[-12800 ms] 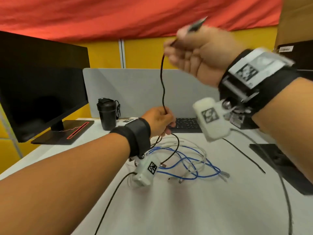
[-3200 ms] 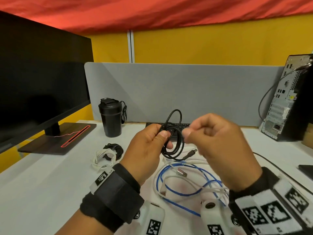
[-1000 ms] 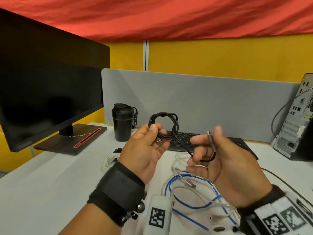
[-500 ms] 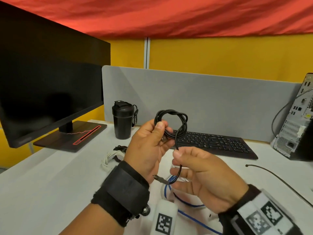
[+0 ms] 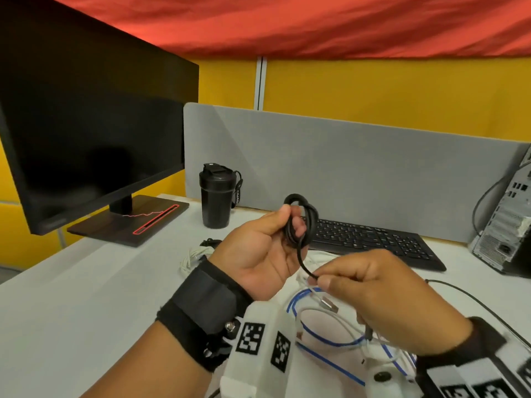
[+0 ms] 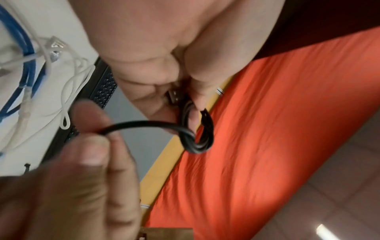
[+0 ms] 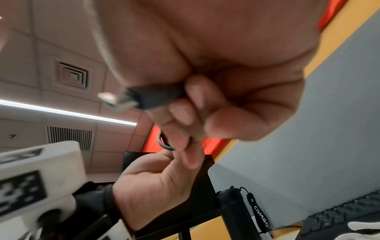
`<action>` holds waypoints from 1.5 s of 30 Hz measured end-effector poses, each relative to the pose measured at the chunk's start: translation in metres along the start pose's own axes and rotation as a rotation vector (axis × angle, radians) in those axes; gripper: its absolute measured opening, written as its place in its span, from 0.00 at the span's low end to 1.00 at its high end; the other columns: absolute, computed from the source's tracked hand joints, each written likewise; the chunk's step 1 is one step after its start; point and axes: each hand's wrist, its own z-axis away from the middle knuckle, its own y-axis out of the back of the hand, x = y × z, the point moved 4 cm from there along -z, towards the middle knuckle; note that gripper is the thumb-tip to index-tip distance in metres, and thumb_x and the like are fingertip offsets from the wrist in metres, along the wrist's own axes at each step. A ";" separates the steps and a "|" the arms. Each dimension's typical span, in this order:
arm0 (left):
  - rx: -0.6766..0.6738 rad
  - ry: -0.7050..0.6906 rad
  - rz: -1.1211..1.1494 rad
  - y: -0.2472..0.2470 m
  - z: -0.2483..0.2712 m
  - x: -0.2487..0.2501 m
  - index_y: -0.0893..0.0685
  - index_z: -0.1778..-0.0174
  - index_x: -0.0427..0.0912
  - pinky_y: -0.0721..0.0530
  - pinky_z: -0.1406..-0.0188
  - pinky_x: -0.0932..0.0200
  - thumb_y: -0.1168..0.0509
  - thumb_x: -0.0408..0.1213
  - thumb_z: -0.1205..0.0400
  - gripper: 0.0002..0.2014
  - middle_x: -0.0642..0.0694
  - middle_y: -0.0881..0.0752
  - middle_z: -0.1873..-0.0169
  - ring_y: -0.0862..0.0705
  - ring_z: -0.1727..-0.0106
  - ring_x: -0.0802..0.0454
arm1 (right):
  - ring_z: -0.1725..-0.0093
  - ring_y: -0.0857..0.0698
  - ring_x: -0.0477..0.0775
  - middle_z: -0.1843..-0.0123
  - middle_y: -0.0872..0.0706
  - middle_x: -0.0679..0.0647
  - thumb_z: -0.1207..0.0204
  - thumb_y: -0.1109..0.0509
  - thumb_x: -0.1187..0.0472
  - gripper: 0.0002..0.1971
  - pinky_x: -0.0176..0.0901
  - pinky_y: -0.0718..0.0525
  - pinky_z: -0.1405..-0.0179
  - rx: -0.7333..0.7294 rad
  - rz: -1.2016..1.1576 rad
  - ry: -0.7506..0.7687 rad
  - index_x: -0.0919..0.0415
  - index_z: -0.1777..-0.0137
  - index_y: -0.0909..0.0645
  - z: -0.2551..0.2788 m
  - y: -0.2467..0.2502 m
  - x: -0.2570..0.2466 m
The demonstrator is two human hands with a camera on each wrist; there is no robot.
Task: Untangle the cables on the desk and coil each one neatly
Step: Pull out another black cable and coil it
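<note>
My left hand (image 5: 267, 251) holds a small coil of black cable (image 5: 301, 219) above the desk, thumb and fingers pinching the loops (image 6: 197, 133). From the coil a short free tail runs down to my right hand (image 5: 373, 291), which pinches it near the end; its plug (image 7: 148, 97) sticks out past the curled fingers. Under the hands lies a tangle of blue cable (image 5: 324, 340) and white cable (image 5: 330, 314) on the white desk (image 5: 86, 297). A coiled white cable (image 5: 191, 257) and a coiled black one (image 5: 211, 242) lie to the left.
A black monitor (image 5: 92, 139) stands at the left on its base (image 5: 129, 219). A black tumbler (image 5: 217, 199), a keyboard (image 5: 370, 242) and a grey divider (image 5: 344, 159) are behind. A computer tower (image 5: 505, 222) stands at the right, and a thin black wire (image 5: 474, 303) crosses the desk.
My right hand has drawn the free tail of the black cable through the coil and pulled it down and right. The left hand keeps its hold on the coil.
</note>
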 end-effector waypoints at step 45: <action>-0.368 -0.336 -1.570 -0.020 0.018 -0.022 0.23 0.57 0.53 0.20 0.64 0.55 0.33 0.55 0.18 0.11 0.58 0.21 0.67 0.25 0.66 0.61 | 0.73 0.23 0.45 0.67 0.16 0.53 0.33 0.25 0.60 0.07 0.35 0.19 0.74 0.052 -0.944 -0.199 0.60 0.57 0.15 -0.011 0.030 0.038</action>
